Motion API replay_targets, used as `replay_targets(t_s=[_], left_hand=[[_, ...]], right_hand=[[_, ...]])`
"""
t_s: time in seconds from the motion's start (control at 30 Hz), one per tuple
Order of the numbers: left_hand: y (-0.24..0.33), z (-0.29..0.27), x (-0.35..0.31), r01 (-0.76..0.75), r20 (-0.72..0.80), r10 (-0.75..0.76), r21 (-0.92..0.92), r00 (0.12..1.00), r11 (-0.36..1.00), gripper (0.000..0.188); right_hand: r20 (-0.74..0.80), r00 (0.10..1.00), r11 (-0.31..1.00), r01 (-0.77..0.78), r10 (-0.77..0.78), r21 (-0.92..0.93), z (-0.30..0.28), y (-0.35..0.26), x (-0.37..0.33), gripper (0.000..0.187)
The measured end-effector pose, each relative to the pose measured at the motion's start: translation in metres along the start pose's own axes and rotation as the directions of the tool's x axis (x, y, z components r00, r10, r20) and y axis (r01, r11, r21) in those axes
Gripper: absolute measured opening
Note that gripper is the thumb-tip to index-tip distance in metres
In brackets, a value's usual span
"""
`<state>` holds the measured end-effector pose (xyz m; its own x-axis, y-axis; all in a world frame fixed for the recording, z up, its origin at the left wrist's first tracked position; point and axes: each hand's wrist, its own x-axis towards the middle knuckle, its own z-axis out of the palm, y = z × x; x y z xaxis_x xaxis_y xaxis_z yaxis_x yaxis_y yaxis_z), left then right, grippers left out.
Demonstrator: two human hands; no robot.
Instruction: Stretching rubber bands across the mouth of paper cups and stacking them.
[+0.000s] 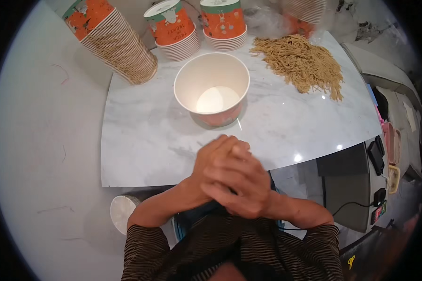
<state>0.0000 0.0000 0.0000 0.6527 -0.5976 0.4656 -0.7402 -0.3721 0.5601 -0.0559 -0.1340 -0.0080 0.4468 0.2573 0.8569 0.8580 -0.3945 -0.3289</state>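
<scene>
My left hand (210, 158) and my right hand (241, 180) are clasped together above the near edge of the marble-look table (145, 154). The right hand's bent fingers wrap over the left, whose own fingers are curled and partly covered. Whether anything lies between the palms is hidden. Just beyond the hands stands a wide paper tub (212, 86), upright, with a white inside and an orange outer wall. No noodles or other contents show in it.
At the back left leans a tall stack of paper tubs (122, 47). Two shorter stacks (176, 35) (225, 28) stand beside it, topped with orange-green tubs. A loose pile of tan noodle-like strands (305, 63) lies at the back right. A grey cabinet (344, 196) stands right, a round white-topped container (123, 213) lower left.
</scene>
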Motion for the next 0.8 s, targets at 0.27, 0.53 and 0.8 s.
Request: replay_targets(t_s=[0.27,0.53,0.8], left_hand=[[-0.014,0.046,-0.004,0.317,0.770,-0.075,-0.169,0.633,0.933,0.024],[-0.022,0.001,-0.036,0.425,0.691,-0.108,-0.305,0.714,0.852,0.028],[-0.020,0.008,-0.010,0.757,0.755,-0.282,-0.401,0.592,0.516,0.033]], right_hand=[[0.117,0.993,0.979,-0.010,-0.015,0.203,0.016,0.007,-0.026,0.039],[0.180,0.977,0.923,-0.168,0.110,0.347,-0.017,0.037,-0.022,0.031],[0.120,0.988,0.974,0.075,-0.102,0.212,-0.020,0.045,-0.023,0.019]])
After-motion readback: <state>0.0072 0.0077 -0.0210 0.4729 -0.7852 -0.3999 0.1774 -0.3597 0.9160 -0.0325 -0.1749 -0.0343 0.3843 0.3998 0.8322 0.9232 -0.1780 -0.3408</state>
